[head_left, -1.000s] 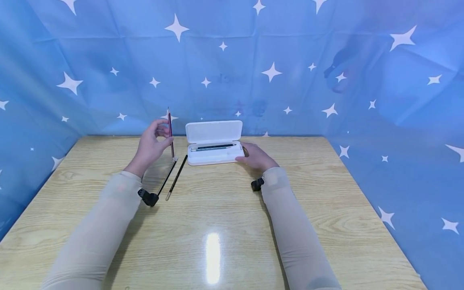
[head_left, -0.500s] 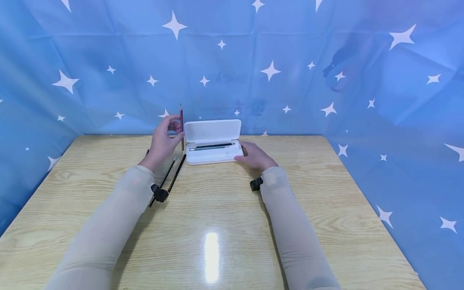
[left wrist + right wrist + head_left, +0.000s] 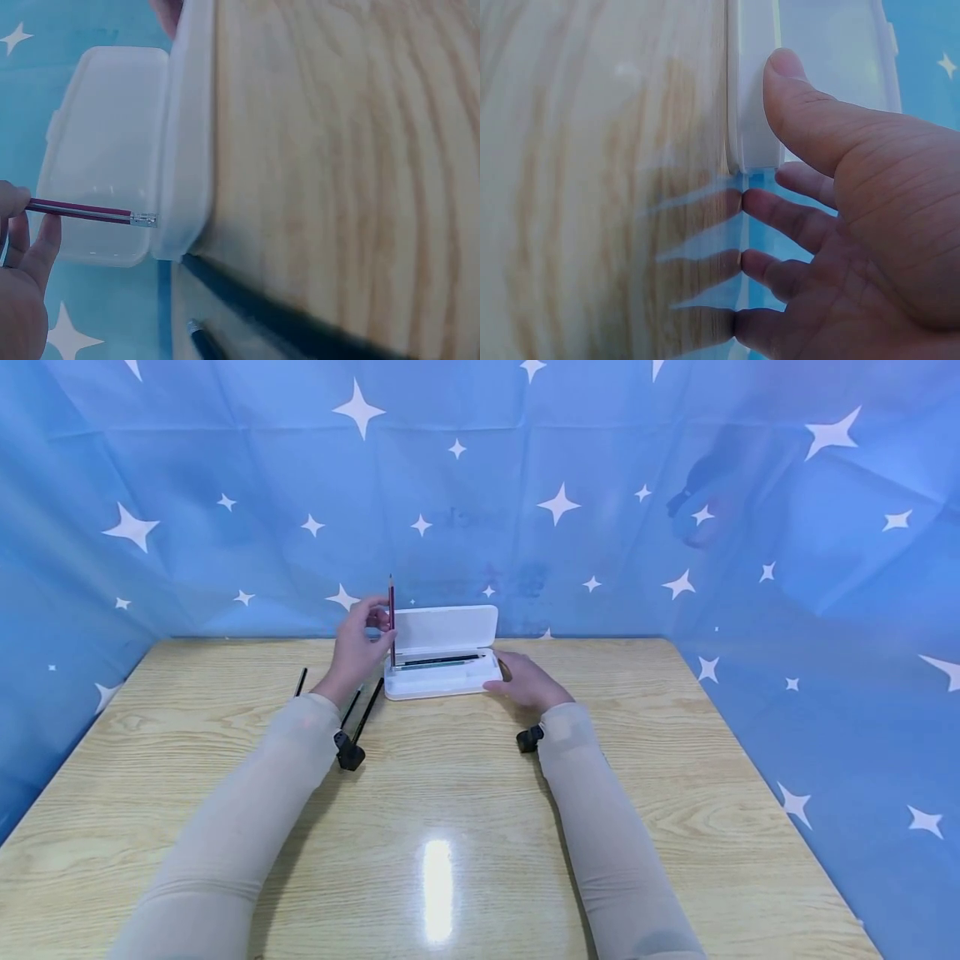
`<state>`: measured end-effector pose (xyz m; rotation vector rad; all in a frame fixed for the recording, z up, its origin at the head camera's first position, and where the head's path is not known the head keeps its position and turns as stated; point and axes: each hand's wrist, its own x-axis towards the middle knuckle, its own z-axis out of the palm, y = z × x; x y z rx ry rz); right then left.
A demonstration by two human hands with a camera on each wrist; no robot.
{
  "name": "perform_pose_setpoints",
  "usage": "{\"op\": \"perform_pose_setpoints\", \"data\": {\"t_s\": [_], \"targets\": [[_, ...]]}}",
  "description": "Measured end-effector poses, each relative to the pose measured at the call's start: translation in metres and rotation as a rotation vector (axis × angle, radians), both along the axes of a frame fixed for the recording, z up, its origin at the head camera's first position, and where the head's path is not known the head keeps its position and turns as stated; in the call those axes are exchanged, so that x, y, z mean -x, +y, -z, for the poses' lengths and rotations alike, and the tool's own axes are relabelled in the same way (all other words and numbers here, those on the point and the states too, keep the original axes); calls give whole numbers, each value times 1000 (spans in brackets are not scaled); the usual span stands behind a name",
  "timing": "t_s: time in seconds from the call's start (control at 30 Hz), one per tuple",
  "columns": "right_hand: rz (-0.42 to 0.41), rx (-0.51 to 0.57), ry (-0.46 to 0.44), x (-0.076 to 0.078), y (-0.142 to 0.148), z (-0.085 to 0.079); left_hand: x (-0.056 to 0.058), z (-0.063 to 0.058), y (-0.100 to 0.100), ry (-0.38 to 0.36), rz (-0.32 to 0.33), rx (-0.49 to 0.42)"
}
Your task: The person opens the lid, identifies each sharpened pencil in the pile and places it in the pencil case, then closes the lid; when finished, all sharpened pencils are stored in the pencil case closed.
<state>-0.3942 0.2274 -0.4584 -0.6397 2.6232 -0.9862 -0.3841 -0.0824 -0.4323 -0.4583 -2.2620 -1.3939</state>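
A dark red pencil [image 3: 392, 618] stands upright in my left hand [image 3: 357, 645], pinched between thumb and fingers. Its point is up; in the left wrist view its metal-banded lower end [image 3: 144, 220] hangs beside the rim at the case's left end. The white pencil case [image 3: 442, 687] lies with its lid [image 3: 450, 628] raised, holding a black pencil [image 3: 450, 659] and a pale blue-green one [image 3: 435, 666]. At the right end is my right hand [image 3: 528, 681]. Its thumb [image 3: 795, 97] rests on the case's front wall, while its spread fingertips touch the table.
Dark pencils [image 3: 369, 706] lie on the wooden table [image 3: 480, 793] left of the case, partly hidden by my left forearm. Another dark end [image 3: 301, 681] shows left of that wrist. A blue star-patterned cloth [image 3: 480, 485] hangs behind the table's far edge.
My left hand has carried the red pencil rightward, from left of the case to its left end. The right hand stays at the case's right end.
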Motion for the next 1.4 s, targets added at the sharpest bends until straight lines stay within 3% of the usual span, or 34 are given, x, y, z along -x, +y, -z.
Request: {"op": "perform_pose_setpoints", "data": {"t_s": [0.2,0.4,0.6,1.03,1.23,1.4], "targets": [[5,-1,-4,-1,-2,-1,0,7,5,-34,-4,102],[13,-3,2,-1,-2,-2,1,7,10,-79,1,144],[8,7,-5,-1,-1,0,8,8,17,-107,57,213],[1,21,-9,0,-1,-1,13,-5,45,-244,112,552],[6,-6,1,-1,-3,-2,13,-3,47,-259,86,670],[14,0,-1,0,-2,-2,11,-4,41,-229,99,670]]}}
